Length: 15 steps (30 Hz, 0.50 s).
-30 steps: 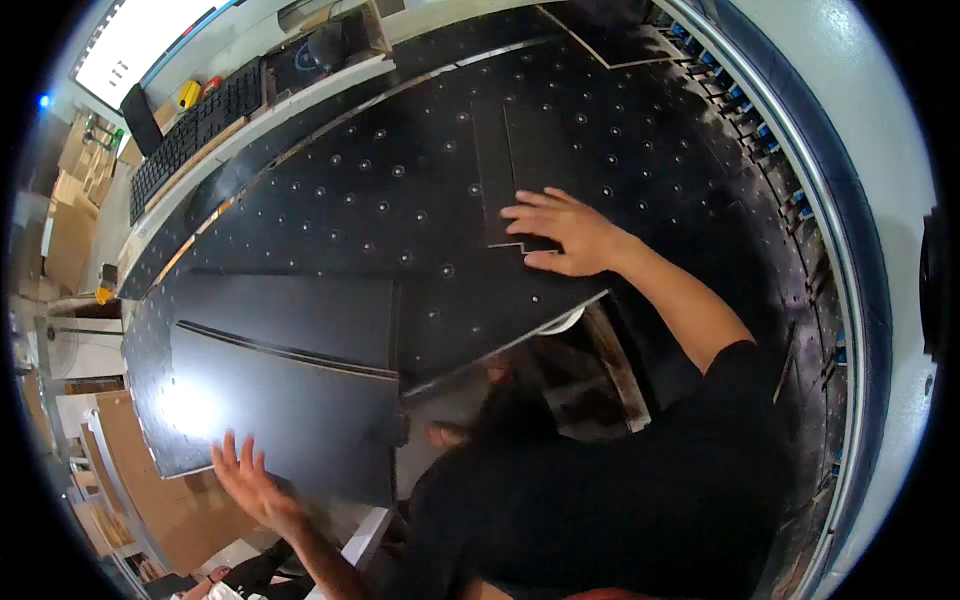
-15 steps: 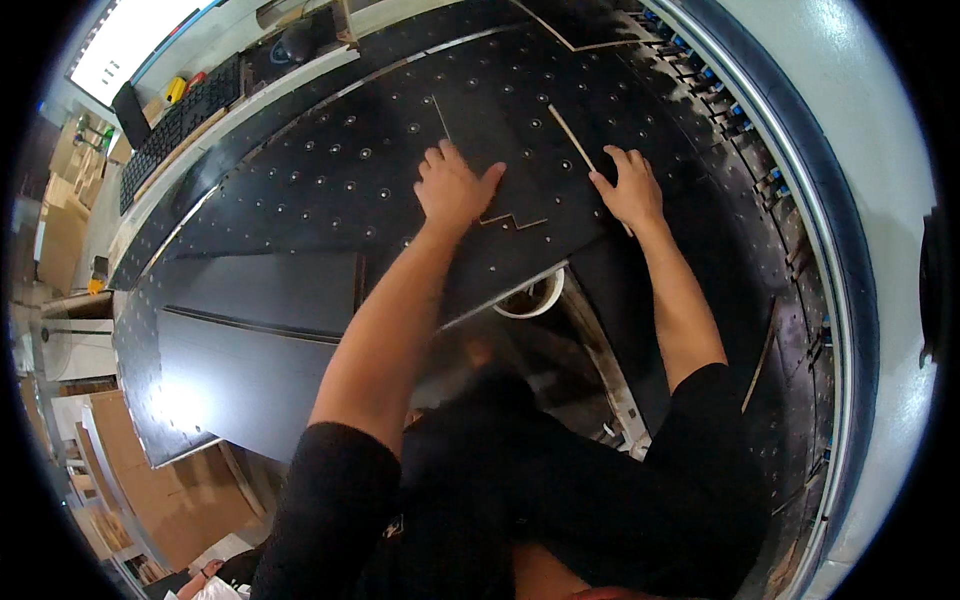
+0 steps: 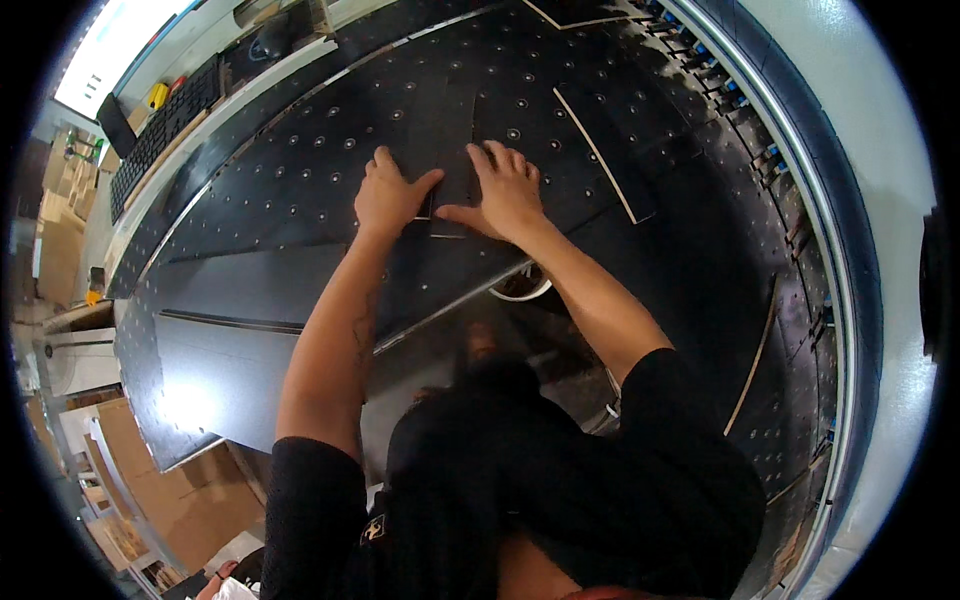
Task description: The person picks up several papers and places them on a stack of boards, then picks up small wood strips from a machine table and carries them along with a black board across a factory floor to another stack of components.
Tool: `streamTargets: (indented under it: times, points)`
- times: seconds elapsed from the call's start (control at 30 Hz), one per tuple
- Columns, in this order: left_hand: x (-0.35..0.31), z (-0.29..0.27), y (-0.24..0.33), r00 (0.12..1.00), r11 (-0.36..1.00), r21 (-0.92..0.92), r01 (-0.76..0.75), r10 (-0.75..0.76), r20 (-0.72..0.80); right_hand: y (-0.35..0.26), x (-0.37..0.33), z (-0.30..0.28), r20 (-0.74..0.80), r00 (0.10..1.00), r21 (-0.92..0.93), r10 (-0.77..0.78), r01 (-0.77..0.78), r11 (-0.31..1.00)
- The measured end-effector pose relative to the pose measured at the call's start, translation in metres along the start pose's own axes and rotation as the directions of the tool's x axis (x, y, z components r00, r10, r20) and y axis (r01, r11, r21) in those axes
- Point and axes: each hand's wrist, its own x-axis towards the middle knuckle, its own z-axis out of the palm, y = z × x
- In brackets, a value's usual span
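Both hands are over the studded black desk point(image 3: 310, 160), palms down. Left hand point(image 3: 390, 197) lies at the left side of two narrow dark strips point(image 3: 455, 150), fingers and thumb spread, thumb reaching inward across them. Right hand point(image 3: 503, 193) is placed opposite, likewise spread, its thumb pointing toward the left one; the two hands are apart. Pressure on the strips cannot be determined. The strips lie flat, side by side, between the hands, near ends out of line (the right one extends closer to the person). To their right, well apart, lies a dark piece with a pale edge point(image 3: 599, 158), set at a slant. Broad dark panels point(image 3: 240, 350) occupy the desk's left end, partly behind the left forearm. Below the desk's near edge, a round white container point(image 3: 521, 297) is partly visible.
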Motion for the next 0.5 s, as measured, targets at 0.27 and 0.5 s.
streamTargets:
  times: [0.27, 0.5]
  points:
    - [0.006, -0.024, -0.015, 0.996, 0.987, 0.159, -0.024, 0.010, 0.092, 0.056, 0.018, -0.052, 0.257, 0.953, 0.013, 0.158, -0.167, 0.986]
    - [0.014, -0.027, -0.014, 0.871, 0.303, -0.828, 0.471, -0.011, 0.491, 0.111, -0.009, -0.042, 0.014, 0.939, 0.547, 0.343, -0.294, 0.784]
